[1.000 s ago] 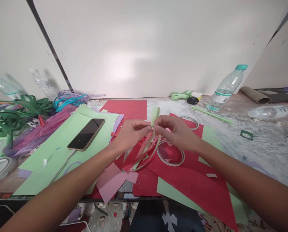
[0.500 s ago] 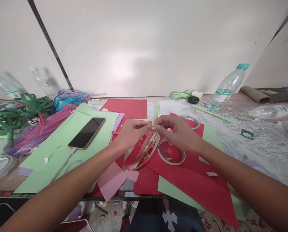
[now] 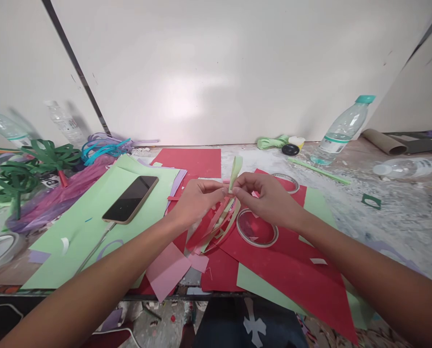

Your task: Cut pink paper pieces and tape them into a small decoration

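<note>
A pale green paper strip (image 3: 236, 167) is bent into an upright loop, its lower ends pinched between the fingertips of both hands. My left hand (image 3: 200, 199) closes on it from the left, thumb and forefinger together. From the right, my right hand (image 3: 264, 195) pinches the same spot. Beneath my fingers lies a loose bunch of red, pink and pale green paper strips (image 3: 219, 224). A tape roll (image 3: 257, 245) rests on red paper (image 3: 274, 263) just below my right hand, and another tape roll (image 3: 291, 181) sits behind it.
A phone (image 3: 130, 199) on a cable lies on green sheets (image 3: 74, 227) at left. Dark green paper plants (image 3: 56, 157) stand beyond, near blue strips (image 3: 105, 150). At right are an upright water bottle (image 3: 341, 133), a lying bottle (image 3: 411, 167) and a cardboard tube (image 3: 384, 141).
The green strip's raised part now shows as a clearer, more opened loop leaning slightly right. Both hands stay in almost the same place.
</note>
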The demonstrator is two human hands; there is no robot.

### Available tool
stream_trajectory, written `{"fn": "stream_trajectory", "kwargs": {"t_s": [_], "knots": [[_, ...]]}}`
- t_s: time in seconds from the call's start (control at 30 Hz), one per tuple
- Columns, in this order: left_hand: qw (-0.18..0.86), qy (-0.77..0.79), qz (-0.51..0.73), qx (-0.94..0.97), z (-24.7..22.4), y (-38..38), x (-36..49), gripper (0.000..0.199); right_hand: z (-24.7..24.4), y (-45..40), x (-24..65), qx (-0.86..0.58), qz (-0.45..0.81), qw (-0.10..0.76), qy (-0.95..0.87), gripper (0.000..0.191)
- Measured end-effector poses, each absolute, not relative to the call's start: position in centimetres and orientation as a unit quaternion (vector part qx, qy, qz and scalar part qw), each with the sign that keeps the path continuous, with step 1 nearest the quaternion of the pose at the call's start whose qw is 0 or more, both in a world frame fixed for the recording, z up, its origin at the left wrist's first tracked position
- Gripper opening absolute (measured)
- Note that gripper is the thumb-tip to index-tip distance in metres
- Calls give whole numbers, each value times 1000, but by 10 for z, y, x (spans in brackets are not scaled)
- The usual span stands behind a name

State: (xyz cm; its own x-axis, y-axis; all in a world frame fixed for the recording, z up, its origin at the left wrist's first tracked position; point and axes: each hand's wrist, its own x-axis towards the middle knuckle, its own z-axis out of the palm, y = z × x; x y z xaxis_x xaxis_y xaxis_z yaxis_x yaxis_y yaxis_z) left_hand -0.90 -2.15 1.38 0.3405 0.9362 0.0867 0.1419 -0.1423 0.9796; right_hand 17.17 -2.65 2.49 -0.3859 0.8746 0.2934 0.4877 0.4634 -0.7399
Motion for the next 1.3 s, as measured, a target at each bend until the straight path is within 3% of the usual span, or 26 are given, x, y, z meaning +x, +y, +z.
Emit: {"fn": "stream_trajectory", "kwargs": {"t_s": [0.5,0.73,0.93,1.03,1.17,1.3], "knots": [[486,436,449,610,11,-21,-7,13,26,-29,169,-467,271,341,-769,22],[479,453,461,594,12,-19,-9,15,26,-26,173,-495,273,405,-718,27],[508,425,452,597,12,-17,-10,19,25,-14,182,-508,248,392,-725,26],[503,440,452,591,12,-13,-13,22,22,-5,190,-567,220,330,-723,30],[485,471,461,575,9,-5,-19,28,14,3,196,-574,327,196,-725,40],[456,479,462,590,6,1,-23,32,9,1,190,-522,450,218,-691,32]]}}
